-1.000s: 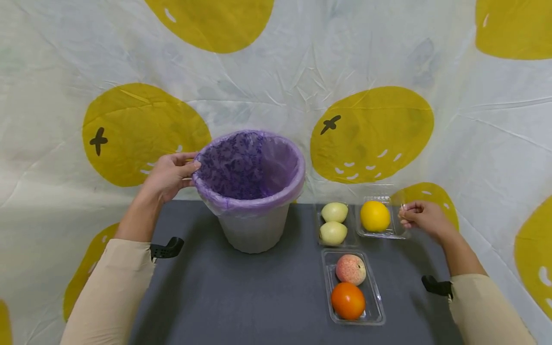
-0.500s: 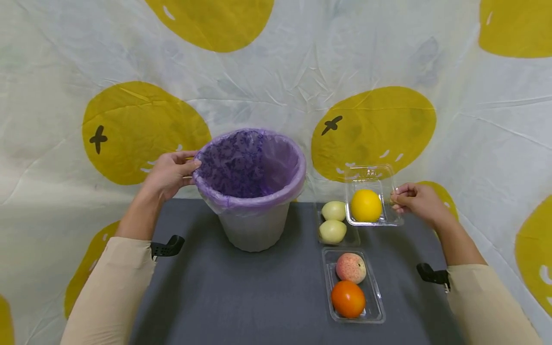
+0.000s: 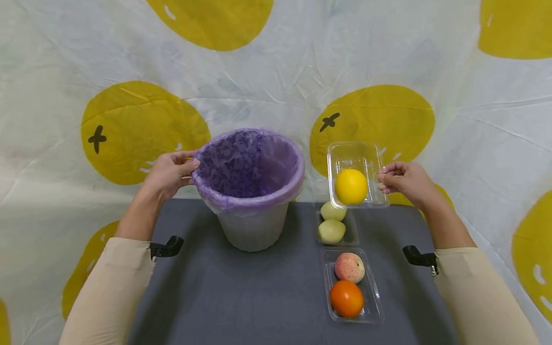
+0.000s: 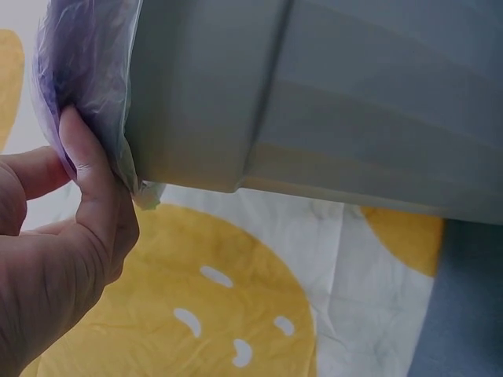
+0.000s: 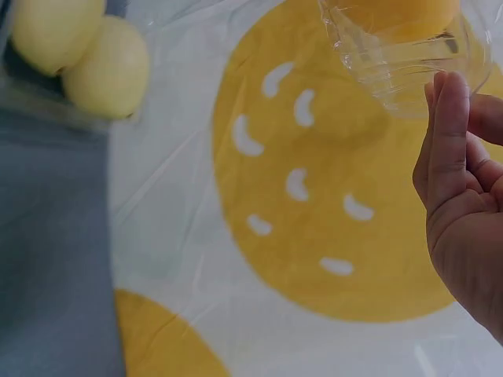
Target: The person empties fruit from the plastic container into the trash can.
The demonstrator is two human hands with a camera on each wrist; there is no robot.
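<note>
My left hand (image 3: 170,175) pinches the lined rim of a trash can (image 3: 254,235) at its left side, thumb inside and fingers outside. A purple patterned trash bag (image 3: 276,165) lines the can and folds over its rim. To the right of the can, my right hand (image 3: 405,182) pinches the right edge of a clear plastic tray (image 3: 362,153) between thumb and fingers. The tray is raised above the table and tilted, and a yellow round fruit (image 3: 351,187) lies in its lower left part. In the right wrist view the fingertips (image 5: 452,90) press the tray's edge.
Below the raised tray, a second clear tray (image 3: 354,235) with two pale green fruits (image 3: 332,231) stands on the grey table (image 3: 258,297). Nearer, a third tray (image 3: 374,297) holds a peach (image 3: 350,267) and an orange fruit (image 3: 347,298). A printed cloth (image 3: 267,72) hangs behind.
My right hand has lifted the tray with the yellow fruit off the table and moved it up and left, toward the can. My left hand stays at the rim.
</note>
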